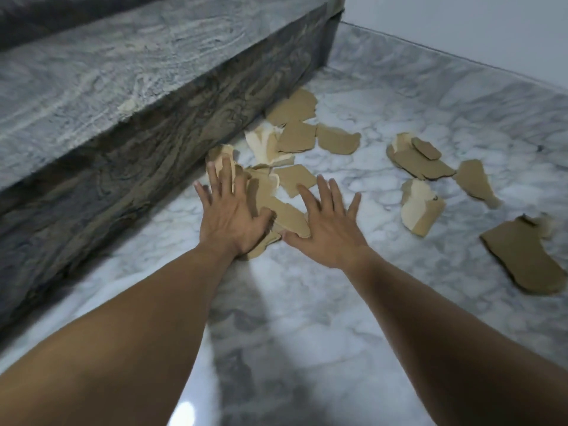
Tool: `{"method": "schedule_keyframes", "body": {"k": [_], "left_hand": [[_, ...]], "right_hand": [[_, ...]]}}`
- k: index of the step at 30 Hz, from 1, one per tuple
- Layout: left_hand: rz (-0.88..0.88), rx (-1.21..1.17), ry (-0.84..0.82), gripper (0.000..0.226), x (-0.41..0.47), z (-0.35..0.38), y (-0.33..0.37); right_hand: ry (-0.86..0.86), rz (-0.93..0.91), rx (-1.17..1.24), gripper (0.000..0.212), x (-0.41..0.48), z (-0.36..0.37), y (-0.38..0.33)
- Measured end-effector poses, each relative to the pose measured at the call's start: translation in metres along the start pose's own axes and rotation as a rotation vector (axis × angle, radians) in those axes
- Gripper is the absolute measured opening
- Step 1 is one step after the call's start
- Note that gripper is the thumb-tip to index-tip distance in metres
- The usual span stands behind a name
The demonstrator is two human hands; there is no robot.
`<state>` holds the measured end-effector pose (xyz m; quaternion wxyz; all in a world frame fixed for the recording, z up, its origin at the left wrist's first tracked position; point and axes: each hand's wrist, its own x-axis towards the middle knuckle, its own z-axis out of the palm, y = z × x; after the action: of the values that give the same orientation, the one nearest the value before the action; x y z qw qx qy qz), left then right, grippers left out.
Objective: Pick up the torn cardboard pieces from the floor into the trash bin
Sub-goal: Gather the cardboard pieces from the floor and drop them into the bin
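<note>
On veined marble (292, 302): jagged cardboard pcs (296, 176); L hand (232, 221), R hand (329, 238) splayed.

Two bare forearms fill the near part of the view, the left forearm (123, 333) and the right forearm (445, 333), each broad at the near edge and narrowing toward the wrist. The left hand (229, 219) and the right hand (330, 232) are bare as well, their backs showing faint ridges of tendon and knuckle. The fingers are long and slim, the nails too blurred to make out.

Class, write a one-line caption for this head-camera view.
Left hand and right hand spread over torn cardboard pieces on marble floor.
</note>
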<state>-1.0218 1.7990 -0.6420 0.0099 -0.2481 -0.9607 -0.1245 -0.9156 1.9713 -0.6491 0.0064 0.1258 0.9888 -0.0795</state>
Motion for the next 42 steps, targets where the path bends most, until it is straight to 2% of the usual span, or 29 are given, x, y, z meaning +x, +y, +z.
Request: {"method": "schedule_keyframes", "body": {"k": [4, 9, 11, 15, 21, 27, 30, 33, 37, 39, 42], "left_hand": [[-0.012, 0.025, -0.110, 0.079, 0.017, 0.003, -0.005], [-0.113, 0.101, 0.089, 0.057, 0.029, -0.003, -0.001], [-0.111, 0.096, 0.063, 0.053, 0.034, 0.001, -0.003], [-0.062, 0.052, -0.094, 0.067, 0.038, 0.009, -0.010], [-0.063, 0.039, -0.071, 0.078, 0.014, 0.002, -0.006], [-0.072, 0.128, -0.007, 0.074, -0.049, -0.011, 0.009], [-0.069, 0.087, -0.081, 0.072, -0.067, -0.011, 0.006], [-0.080, 0.081, -0.176, 0.082, -0.075, -0.010, 0.012], [-0.092, 0.053, -0.064, 0.090, -0.102, -0.012, 0.035], [-0.111, 0.032, -0.054, 0.099, -0.120, -0.011, 0.046], [-0.148, -0.027, -0.065, 0.100, -0.144, -0.011, 0.064]], "right_hand": [[-0.070, -0.142, -0.073, 0.102, 0.045, -0.005, 0.007], [0.055, -0.096, -0.043, 0.096, 0.072, -0.004, 0.002], [0.060, -0.108, -0.010, 0.088, 0.077, 0.000, 0.003], [0.021, -0.122, 0.038, 0.085, 0.076, 0.002, 0.007], [0.160, -0.055, -0.043, 0.090, 0.051, 0.001, -0.003], [0.274, 0.075, -0.129, 0.065, -0.008, 0.005, -0.006], [0.272, 0.044, -0.079, 0.056, -0.047, 0.003, -0.003], [0.256, 0.041, -0.054, 0.047, -0.082, 0.001, 0.003], [0.273, 0.070, -0.015, 0.044, -0.118, 0.001, 0.008], [0.295, 0.073, -0.035, 0.043, -0.136, 0.002, 0.011], [0.340, 0.076, -0.080, 0.039, -0.165, 0.003, 0.015]]}}
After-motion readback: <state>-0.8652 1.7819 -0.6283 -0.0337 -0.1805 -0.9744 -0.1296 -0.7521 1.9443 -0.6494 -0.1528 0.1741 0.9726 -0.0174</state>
